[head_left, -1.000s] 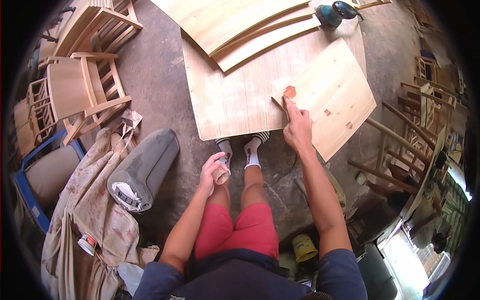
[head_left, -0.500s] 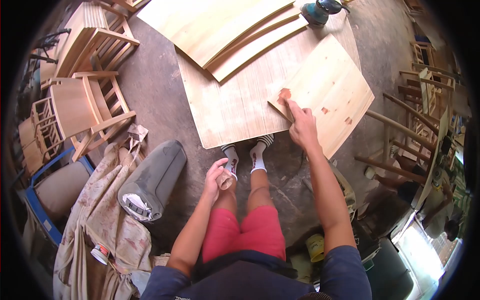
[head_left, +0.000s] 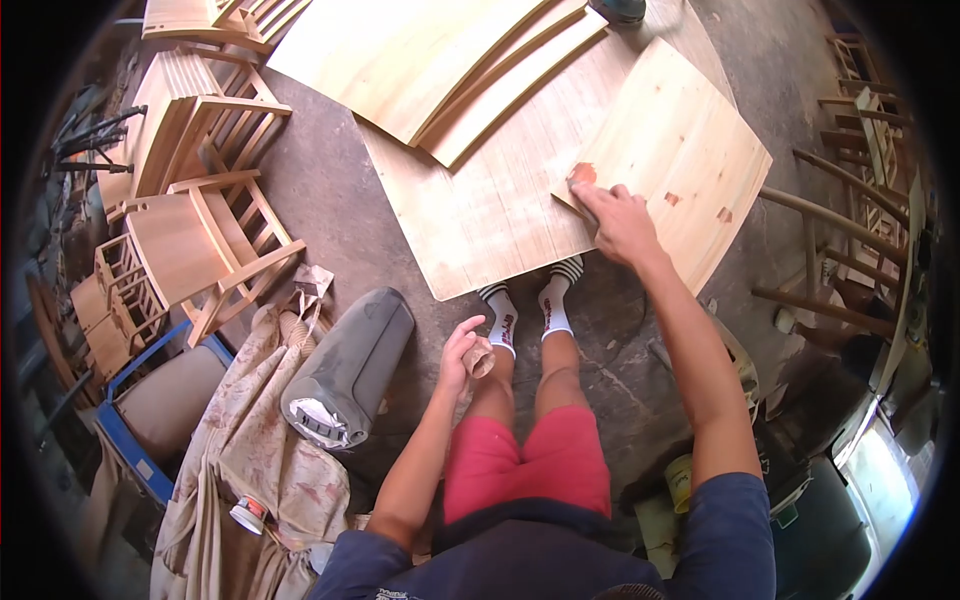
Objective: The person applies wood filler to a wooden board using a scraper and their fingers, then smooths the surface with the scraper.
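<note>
My right hand (head_left: pixel 622 225) is over the near left corner of a pale wooden panel (head_left: pixel 690 150), its fingertips at a reddish-brown filler patch (head_left: pixel 583 174). The fingers are bent together; whatever they pinch is too small to make out. Two smaller reddish patches mark the same panel farther right. My left hand (head_left: pixel 456 358) hangs low in front of my legs, fingers curled round a small brown cup-like piece (head_left: pixel 481 357). The panel lies partly on a large pale board (head_left: pixel 440 235), its right side overhanging.
Curved wooden pieces (head_left: pixel 520 95) are stacked on the board, with a dark green power tool (head_left: pixel 620 10) behind. Wooden chairs (head_left: pixel 190 240) stand left, near a grey cylindrical case (head_left: pixel 350 360) and a stained cloth (head_left: pixel 265 440). Wooden legs (head_left: pixel 830 225) stick out at right.
The view has shifted, so the scene appears farther right. My right hand's fingers have changed from an extended index finger to a more closed, flatter pose at the patch. My left hand keeps its hold.
</note>
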### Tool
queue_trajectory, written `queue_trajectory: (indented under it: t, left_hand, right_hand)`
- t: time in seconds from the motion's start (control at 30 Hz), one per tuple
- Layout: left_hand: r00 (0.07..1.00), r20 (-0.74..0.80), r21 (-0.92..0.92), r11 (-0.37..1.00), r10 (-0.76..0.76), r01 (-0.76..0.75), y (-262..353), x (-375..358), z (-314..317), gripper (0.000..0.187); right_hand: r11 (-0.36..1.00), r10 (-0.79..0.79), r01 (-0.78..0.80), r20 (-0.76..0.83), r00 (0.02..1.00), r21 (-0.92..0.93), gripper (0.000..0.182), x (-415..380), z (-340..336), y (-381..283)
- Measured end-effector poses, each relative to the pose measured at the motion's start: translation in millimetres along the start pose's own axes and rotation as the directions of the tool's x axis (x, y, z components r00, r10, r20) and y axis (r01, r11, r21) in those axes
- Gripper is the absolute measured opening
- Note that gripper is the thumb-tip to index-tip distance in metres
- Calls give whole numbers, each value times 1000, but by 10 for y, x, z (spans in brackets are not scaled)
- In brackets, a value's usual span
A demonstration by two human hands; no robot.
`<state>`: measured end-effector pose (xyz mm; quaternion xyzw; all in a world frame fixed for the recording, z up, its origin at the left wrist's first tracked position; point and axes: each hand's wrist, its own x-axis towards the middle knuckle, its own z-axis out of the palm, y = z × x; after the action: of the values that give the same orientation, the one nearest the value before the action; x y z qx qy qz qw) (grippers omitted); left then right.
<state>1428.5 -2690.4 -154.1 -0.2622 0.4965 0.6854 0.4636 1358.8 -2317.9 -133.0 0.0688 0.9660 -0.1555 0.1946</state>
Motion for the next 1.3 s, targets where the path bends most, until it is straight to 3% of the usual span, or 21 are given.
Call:
queue_trajectory:
  t: [0.13,0.23,0.33,0.4,0.43,0.5,0.6,0.7,0.8,0.83,0.93,1.1,1.2,1.3]
  left_hand:
    - [1000,7,21,1000,11,-11,60,19,114,44]
    - [1000,17,32,999,9,-9,107,50,195,43]
    - [999,41,49,999,-14,12,113,113,276,42]
    - [998,56,72,997,-29,25,129,185,355,41]
    - [997,66,94,995,-33,27,158,257,476,40]
    - [994,95,103,994,-55,45,178,381,630,40]
    - [983,144,94,991,-109,96,165,567,862,41]
    - [973,165,131,981,-162,141,142,724,1098,42]
    - [974,160,179,975,-160,131,130,780,1415,43]
    - [973,158,183,974,-166,136,103,815,1499,44]
    - [974,146,197,970,-173,143,45,918,1742,44]
    - [978,145,222,968,-149,114,71,957,2199,45]
    - [994,58,266,961,-94,76,23,1002,2408,45]
    - [993,120,272,961,15,-47,-65,1109,2488,45]
  right_hand:
    - [997,-56,50,121,991,53,66,-322,0,-251]
    - [944,-4,-3,21,1000,329,68,-700,105,-344]
    - [838,82,-80,21,996,540,58,-1082,192,-330]
    - [329,271,-296,211,939,897,46,-1445,674,-165]
    - [-1,311,-348,331,891,938,41,-1613,877,10]
    - [-303,447,-441,534,718,845,24,-1911,991,311]
    - [-803,436,35,545,716,595,16,-2377,1283,962]
    - [-741,653,356,484,583,570,15,-2476,1300,1524]
    - [-751,649,400,473,597,526,17,-2341,999,1770]
    - [-790,588,359,447,674,497,23,-2332,1099,1907]
    - [-837,477,254,419,773,484,27,-2110,1260,2097]
    - [-841,492,268,458,740,470,30,-2001,1148,2091]
    - [-856,479,272,475,738,439,29,-2034,1108,2074]
    - [-874,449,264,472,758,407,26,-2050,1151,2098]
